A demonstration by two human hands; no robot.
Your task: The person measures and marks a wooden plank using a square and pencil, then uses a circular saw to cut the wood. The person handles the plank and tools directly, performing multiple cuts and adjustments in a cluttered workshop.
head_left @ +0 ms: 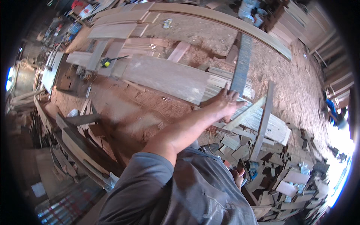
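Observation:
My left arm reaches across to the right, and my left hand (225, 103) is over the stacked boards with its fingers spread. It is by the near end of a long grey plank (242, 69) and a narrow pale strip (245, 112); whether it presses on either I cannot tell. Low beside my body, my right hand (237, 177) is closed at a blue and black power tool (252, 173). My shirt hides part of that hand and the tool's grip. A wide flat board (165, 77) lies left of my left hand.
Sawdust covers the ground. A narrow upright-lying board (263, 122) crosses the stack on the right, near many wood offcuts (279, 168). A long curved-looking plank (217, 18) spans the far side. A yellow and black tool (107, 62) rests on boards; leaning timbers (80, 146) stand at left.

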